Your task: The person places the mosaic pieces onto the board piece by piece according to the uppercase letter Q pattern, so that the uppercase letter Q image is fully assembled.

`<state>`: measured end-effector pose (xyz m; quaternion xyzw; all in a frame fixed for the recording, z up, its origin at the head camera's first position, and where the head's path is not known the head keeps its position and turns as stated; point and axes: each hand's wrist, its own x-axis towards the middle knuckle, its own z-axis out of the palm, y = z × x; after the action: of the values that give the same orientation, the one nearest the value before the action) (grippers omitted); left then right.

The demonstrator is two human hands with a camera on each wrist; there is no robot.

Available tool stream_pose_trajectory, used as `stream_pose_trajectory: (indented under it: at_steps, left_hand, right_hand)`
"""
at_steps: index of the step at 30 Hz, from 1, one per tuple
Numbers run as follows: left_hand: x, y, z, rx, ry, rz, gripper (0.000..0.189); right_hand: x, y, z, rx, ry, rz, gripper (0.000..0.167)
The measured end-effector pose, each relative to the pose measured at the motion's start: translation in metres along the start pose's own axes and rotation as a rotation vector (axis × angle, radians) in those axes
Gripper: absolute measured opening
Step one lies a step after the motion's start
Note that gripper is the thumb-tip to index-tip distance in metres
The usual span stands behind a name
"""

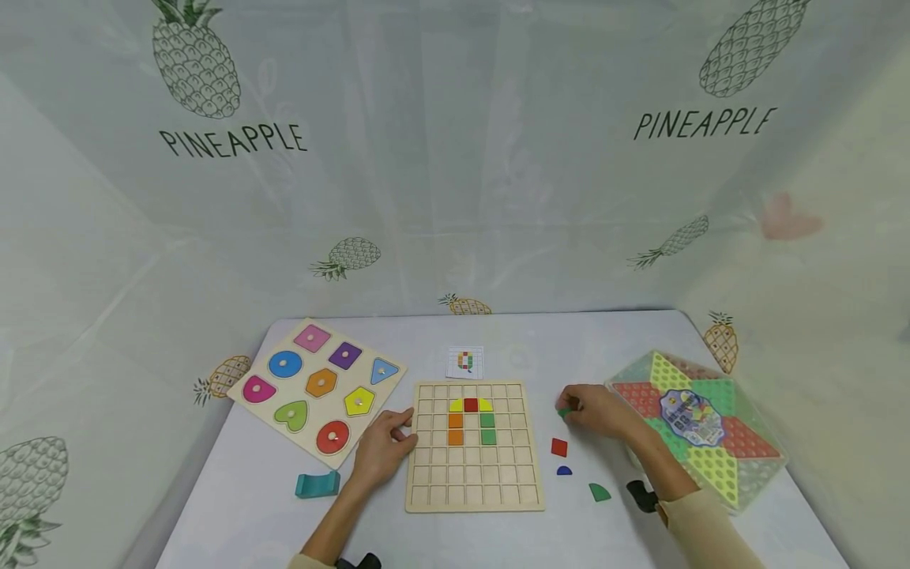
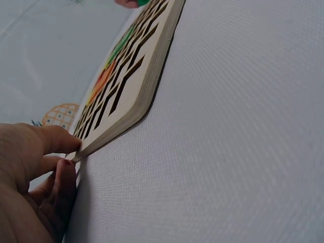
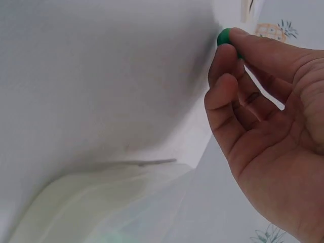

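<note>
A wooden grid board (image 1: 430, 479) lies flat on the table, with red, yellow, orange and green pieces set in its upper cells as an arch. The fingertips of my left hand (image 1: 384, 450) touch the board's left edge; in the left wrist view the fingers reach its rim near a corner. To the right of the board my right hand (image 1: 596, 408) pinches a small green puzzle piece (image 3: 223, 37) between thumb and forefinger, its outline mostly hidden. Below that hand lie a red square (image 1: 559, 447), a blue half-circle (image 1: 565, 471) and a green quarter-circle (image 1: 599, 492).
A card (image 1: 465, 362) with a coloured grid pattern lies behind the board. A shape puzzle (image 1: 298, 373) with knobbed pieces is at the left, a teal curved block (image 1: 317, 485) in front of it. At the right sits a clear hexagonal box (image 1: 755, 474) with coloured triangles.
</note>
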<state>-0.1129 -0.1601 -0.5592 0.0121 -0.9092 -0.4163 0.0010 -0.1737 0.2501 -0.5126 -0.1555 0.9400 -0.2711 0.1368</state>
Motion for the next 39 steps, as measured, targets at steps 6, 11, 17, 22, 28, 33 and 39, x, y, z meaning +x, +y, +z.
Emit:
stream_pose_trajectory:
  at_steps: [6,11,17,22,28,33,39]
  left_hand:
    - [0.001,0.000,0.000,-0.004,-0.003,-0.012,0.051]
    - [0.001,0.000,0.001,0.001,0.003,-0.023,0.051]
    - [0.000,0.001,0.001,-0.004,0.001,-0.026,0.051]
    - [0.001,0.001,0.001,-0.008,0.009,-0.016,0.052]
    - [0.001,0.001,0.001,-0.002,0.012,-0.012,0.052]
    - [0.000,0.000,0.002,0.001,0.006,-0.012,0.052]
    - [0.001,-0.001,0.002,0.000,0.003,-0.013,0.052]
  right_hand:
    - [0.003,-0.011,0.000,0.031,0.003,-0.018,0.018]
    - [0.009,-0.020,0.004,0.133,0.008,-0.066,0.017]
    - [0.020,-0.035,0.017,0.282,0.006,-0.137,0.018]
    - [0.028,-0.054,0.032,0.343,-0.022,-0.164,0.020]
    - [0.035,-0.075,0.051,0.391,-0.090,-0.215,0.019]
    - [0.037,-0.093,0.066,0.423,-0.157,-0.251,0.020]
    - [0.037,-0.110,0.080,0.426,-0.195,-0.243,0.011]
